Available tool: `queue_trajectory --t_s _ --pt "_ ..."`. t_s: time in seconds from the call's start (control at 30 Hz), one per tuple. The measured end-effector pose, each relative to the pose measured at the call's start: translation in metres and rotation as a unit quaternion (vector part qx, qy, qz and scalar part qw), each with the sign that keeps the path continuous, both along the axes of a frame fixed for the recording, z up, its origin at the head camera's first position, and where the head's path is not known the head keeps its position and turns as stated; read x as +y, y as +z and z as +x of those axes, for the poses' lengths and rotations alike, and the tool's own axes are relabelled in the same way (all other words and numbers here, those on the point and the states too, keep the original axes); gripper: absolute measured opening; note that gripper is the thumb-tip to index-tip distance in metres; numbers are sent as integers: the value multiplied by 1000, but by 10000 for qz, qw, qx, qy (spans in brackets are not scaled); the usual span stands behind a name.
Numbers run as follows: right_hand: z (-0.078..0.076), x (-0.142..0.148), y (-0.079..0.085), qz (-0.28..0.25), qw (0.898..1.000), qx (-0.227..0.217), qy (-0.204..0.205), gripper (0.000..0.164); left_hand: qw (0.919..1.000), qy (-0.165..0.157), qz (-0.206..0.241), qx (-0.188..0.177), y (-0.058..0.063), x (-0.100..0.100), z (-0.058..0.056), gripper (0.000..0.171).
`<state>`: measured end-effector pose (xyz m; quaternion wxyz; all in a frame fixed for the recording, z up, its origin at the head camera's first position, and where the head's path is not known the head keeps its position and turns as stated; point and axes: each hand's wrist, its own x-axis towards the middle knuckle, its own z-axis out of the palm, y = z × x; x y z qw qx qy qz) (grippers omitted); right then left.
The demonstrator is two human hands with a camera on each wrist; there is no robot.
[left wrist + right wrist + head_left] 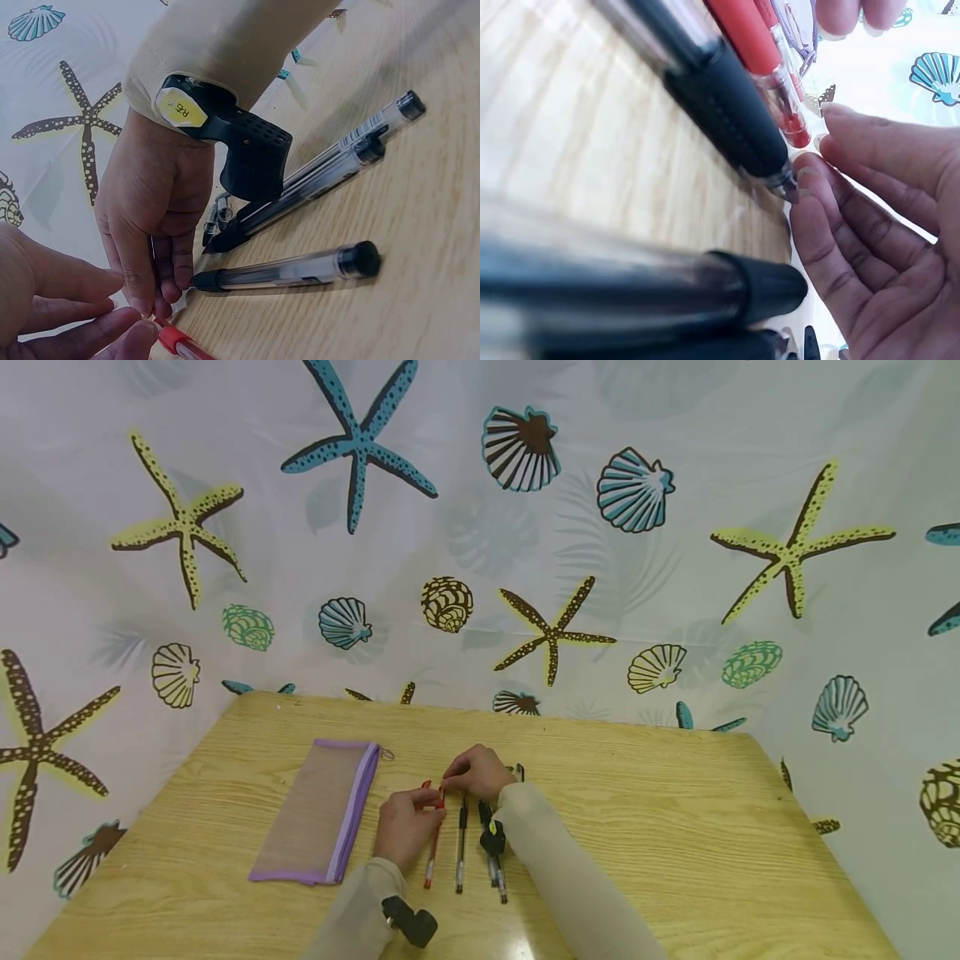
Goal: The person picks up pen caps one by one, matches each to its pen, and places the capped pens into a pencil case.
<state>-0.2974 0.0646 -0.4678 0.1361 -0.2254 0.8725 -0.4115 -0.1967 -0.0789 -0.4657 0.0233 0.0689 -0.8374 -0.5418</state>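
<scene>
Two red pens [431, 862] lie close together on the table, seen near one another in the right wrist view. At the upper end of one, my right hand [482, 773] has its thumb and fingertips gathered, pinching right at the red tip [798, 133]. My left hand [403, 828] is beside it, with extended fingers overlapping the red pens from the left in the head view. In the left wrist view its fingertips [139, 334] come up near those of the right hand. A black pen [461, 852] lies just right of the red ones.
More black pens [315, 176] lie together under the right forearm. Past the right hand are small dark-and-clear pieces [519, 772]. A purple-edged mesh pouch [318, 810] lies flat at left. A curtain [480, 543] patterned with shells and starfish hangs behind the wooden table [675, 827].
</scene>
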Motion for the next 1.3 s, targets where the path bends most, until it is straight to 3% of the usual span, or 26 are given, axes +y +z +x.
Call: queue_trajectory --t_s 0.53,1.0,1.3 --pt "-1 6 -2 -5 9999 157 -16 13 9998 72 -1 -197 1 5 0 24" --pt "-6 25 -2 -336 9985 317 -280 19 9994 -285 -68 -181 3 8 3 31" --pt "-7 41 2 -566 9967 329 -490 20 9982 -393 -432 -135 0 14 4 36"
